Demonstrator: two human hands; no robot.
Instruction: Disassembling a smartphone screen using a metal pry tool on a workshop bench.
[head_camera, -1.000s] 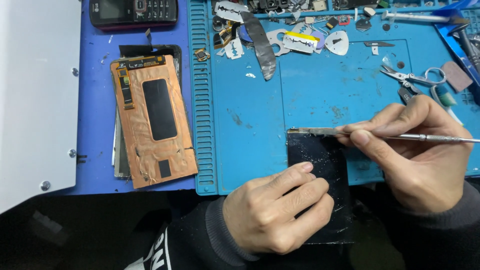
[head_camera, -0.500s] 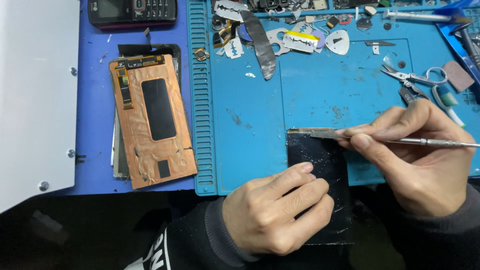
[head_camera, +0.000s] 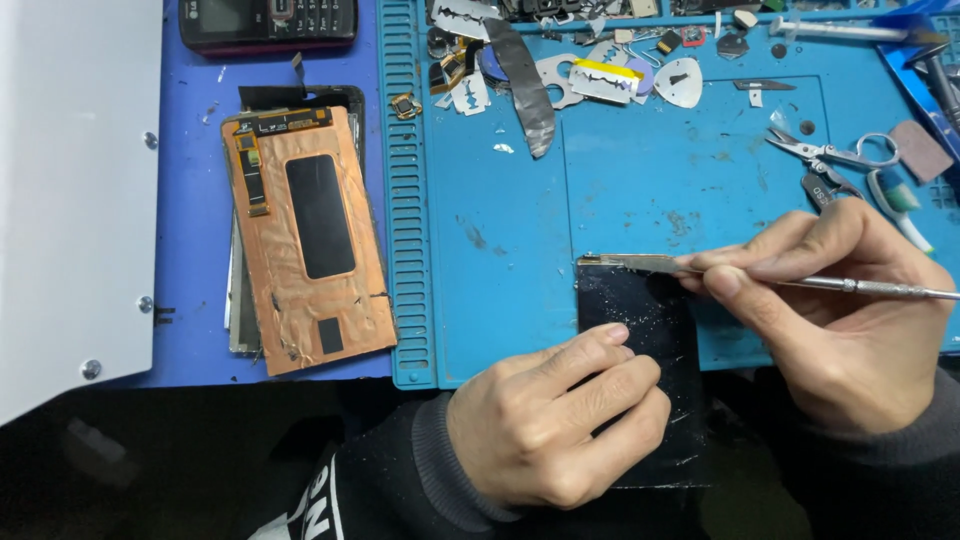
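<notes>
Both our hands busy, left hand (head_camera: 555, 430) pressing flat on black glass panel (head_camera: 640, 320), right hand (head_camera: 840, 310) pinching metal scraper (head_camera: 800, 282) along its top edge, blue mat (head_camera: 620, 190) beneath.

hands: 2, left (head_camera: 555, 420), right (head_camera: 830, 300)
black panel: 1 (head_camera: 650, 330)
metal tool: 1 (head_camera: 800, 283)
copper-backed screen: 1 (head_camera: 305, 235)
keypad phone: 1 (head_camera: 265, 20)
razor blades: 3 (head_camera: 600, 80)
scissors: 1 (head_camera: 830, 153)
blue mat: 1 (head_camera: 500, 250)

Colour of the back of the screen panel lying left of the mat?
Copper-orange screen panel, black patch in the middle; head view.
</notes>
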